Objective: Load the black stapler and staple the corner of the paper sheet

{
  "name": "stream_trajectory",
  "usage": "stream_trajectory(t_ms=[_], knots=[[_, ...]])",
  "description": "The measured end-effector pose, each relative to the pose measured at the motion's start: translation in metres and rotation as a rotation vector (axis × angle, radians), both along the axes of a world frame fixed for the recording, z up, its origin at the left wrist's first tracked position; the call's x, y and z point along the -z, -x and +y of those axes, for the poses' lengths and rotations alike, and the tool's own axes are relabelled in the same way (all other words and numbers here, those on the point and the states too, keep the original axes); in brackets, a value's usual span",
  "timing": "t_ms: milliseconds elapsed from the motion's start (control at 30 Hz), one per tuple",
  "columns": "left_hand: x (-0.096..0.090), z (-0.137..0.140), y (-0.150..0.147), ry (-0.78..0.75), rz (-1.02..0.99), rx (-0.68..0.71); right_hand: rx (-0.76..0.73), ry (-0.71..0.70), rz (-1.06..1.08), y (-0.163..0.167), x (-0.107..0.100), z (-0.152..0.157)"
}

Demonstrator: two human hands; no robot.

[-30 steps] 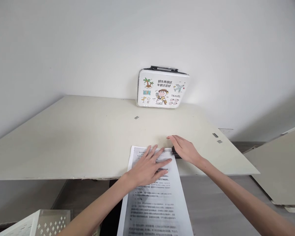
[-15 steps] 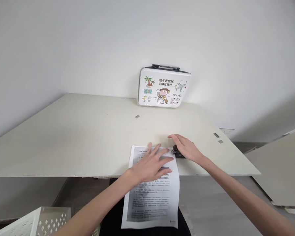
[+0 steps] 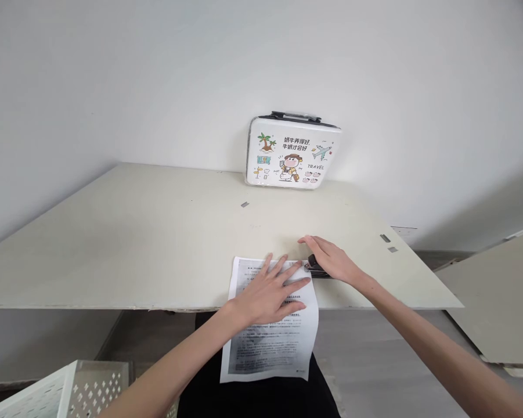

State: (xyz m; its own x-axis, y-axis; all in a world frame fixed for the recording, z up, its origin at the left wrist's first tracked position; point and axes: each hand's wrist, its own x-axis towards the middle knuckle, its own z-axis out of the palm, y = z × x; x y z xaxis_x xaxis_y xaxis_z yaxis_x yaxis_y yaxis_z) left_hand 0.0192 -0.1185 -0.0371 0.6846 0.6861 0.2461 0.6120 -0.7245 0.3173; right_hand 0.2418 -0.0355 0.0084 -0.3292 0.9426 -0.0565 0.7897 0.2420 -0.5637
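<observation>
A printed sheet of paper [image 3: 270, 348] lies at the table's front edge, its lower part hanging over the edge above a dark-clothed lap. My left hand [image 3: 272, 293] rests flat on the upper half of the sheet with its fingers spread. At the sheet's top right corner sits a black stapler [image 3: 317, 270], its front end meeting the paper. My right hand [image 3: 331, 258] is over the stapler from above, hiding most of its top. The fingers of that hand reach past the stapler's far side, and how they grip it is partly hidden.
A white cartoon-printed case [image 3: 292, 154] with a black handle stands against the wall at the back of the table [image 3: 134, 244]. Small grey strips [image 3: 244, 204] lie on the tabletop, with others near its right edge. A white perforated basket [image 3: 98, 389] stands below at left.
The hanging lower end of the paper has swung up and shifted a little. Both hands keep nearly the same place on the paper and stapler; the view has tilted slightly.
</observation>
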Motion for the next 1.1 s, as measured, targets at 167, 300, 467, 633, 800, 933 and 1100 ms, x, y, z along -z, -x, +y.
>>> stream_trajectory(t_ms=[167,300,467,633,800,933,1100], knots=[[0.0002,-0.0008,0.0005,-0.005,-0.009,0.006,-0.018,0.001,-0.031,-0.0006,-0.0005,0.0009],[-0.0006,-0.0003,-0.0004,0.002,-0.005,0.003,-0.024,-0.009,-0.051,0.0005,0.0006,0.0011],[-0.0033,-0.0002,-0.0014,0.030,0.035,-0.002,-0.039,-0.004,-0.091,0.0020,0.0031,0.0024],[-0.0045,0.0000,-0.0022,0.050,0.053,0.003,-0.049,0.011,-0.114,0.0009,0.0053,0.0054],[-0.0036,0.0002,-0.0022,0.047,0.060,0.004,-0.044,0.019,-0.135,0.0004,0.0060,0.0053],[0.0002,0.0009,-0.0018,0.016,0.032,0.008,-0.060,-0.004,-0.141,0.0007,0.0060,0.0045],[0.0038,0.0020,-0.0011,-0.006,0.058,0.008,-0.069,0.026,-0.197,0.0032,0.0019,0.0026]])
